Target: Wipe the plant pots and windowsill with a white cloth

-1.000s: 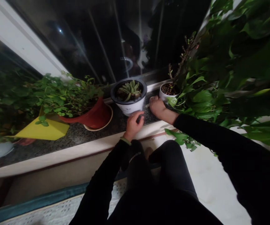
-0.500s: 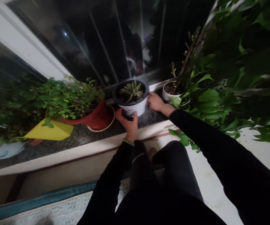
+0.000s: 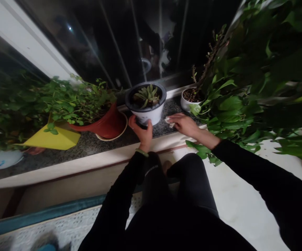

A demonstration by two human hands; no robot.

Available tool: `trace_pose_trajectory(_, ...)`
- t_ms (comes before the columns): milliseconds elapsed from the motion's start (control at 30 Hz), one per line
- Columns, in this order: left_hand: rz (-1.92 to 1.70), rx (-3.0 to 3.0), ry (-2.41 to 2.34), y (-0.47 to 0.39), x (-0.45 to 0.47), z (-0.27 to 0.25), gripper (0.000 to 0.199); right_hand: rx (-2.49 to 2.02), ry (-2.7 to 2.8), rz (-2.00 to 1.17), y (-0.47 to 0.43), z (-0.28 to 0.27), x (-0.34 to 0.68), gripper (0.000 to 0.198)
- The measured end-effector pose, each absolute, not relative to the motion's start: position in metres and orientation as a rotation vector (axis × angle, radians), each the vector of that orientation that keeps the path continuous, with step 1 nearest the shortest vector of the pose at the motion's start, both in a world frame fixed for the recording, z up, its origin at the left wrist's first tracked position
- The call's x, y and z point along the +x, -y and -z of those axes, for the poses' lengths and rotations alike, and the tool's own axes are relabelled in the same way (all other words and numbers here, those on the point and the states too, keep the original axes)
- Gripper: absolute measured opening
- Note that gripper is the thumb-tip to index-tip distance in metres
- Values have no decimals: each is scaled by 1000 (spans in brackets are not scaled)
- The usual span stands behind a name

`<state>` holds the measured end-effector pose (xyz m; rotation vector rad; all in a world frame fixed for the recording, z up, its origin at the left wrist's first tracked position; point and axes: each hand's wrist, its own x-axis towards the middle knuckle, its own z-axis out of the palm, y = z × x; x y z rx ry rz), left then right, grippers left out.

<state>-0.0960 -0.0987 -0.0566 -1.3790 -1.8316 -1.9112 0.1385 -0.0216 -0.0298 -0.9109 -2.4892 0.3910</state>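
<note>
A white flowerpot [image 3: 154,115] with a dark rim holds a small succulent [image 3: 148,95] and stands on the dark speckled windowsill [image 3: 88,153]. My left hand [image 3: 142,135] grips the pot's lower front, its thumb on the near side and its fingers at the left. To the pot's right, my right hand [image 3: 184,124] pinches a crumpled white tissue [image 3: 169,122] close above the stone or against it; exact contact is hard to tell. Between that hand and the window sits a small white pot [image 3: 189,104] with a woody stem.
On the left, a terracotta-coloured planter [image 3: 106,123] with leafy plants rests on a saucer, beside a yellow sheet [image 3: 58,137]. Broad-leaved foliage [image 3: 231,108] crowds the right. Dark window glass [image 3: 109,38] rises behind the sill. A patterned cover [image 3: 74,223] lies at lower left.
My right hand has come from behind the pot's right side toward me and to the right, bringing the tissue into sight. My left hand keeps its grip on the pot.
</note>
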Motion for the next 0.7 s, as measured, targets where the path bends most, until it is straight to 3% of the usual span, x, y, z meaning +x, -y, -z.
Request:
trace_pose_trajectory(133,1918,-1368,1834,98,-96,57,66,-1131,2510,-222,-20,20,110,53)
trace_pose_trajectory(333,1918,-1397,1907,99,-96,56,66,-1516,2409,-230,-52,41,67,82)
trace_pose_trajectory(567,1861,-1356,1797,97,-99,62,59,-1293,2417,-206,34,67,138,78)
trace_pose_trajectory(700,1947,-1377,1809,97,-101,63,62,-1290,2464,-286,20,58,132,66)
